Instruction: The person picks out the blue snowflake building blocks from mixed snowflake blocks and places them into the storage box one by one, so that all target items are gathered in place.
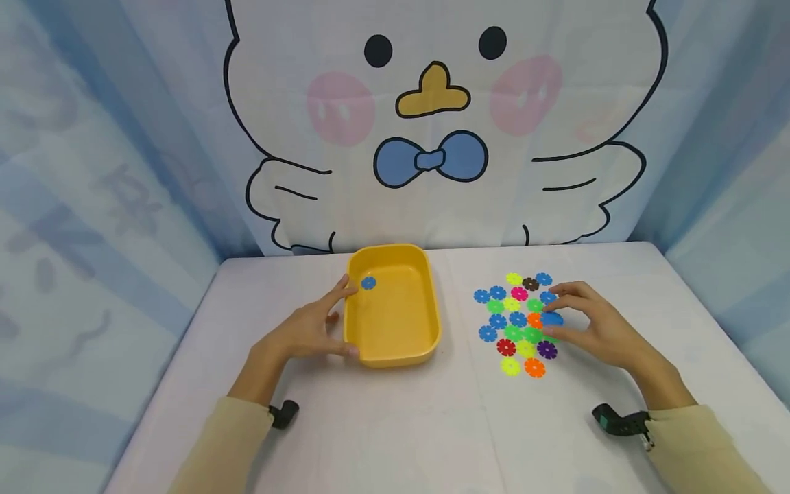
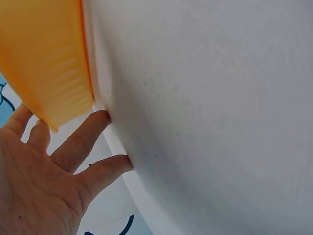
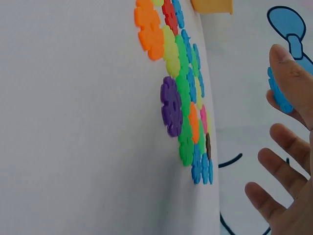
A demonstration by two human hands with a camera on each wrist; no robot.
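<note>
Left hand [image 1: 302, 331], digits spread, rests against the yellow tray [image 1: 395, 315] to its right, apparently steadying it; right hand [image 1: 595, 328] pinches one blue notched disc [image 1: 553, 319], seemingly clear of the loose discs [image 1: 506, 347] below.

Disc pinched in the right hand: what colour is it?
Blue; the disc in the right hand shows best in the right wrist view.

No readable text, as it seems.
</note>
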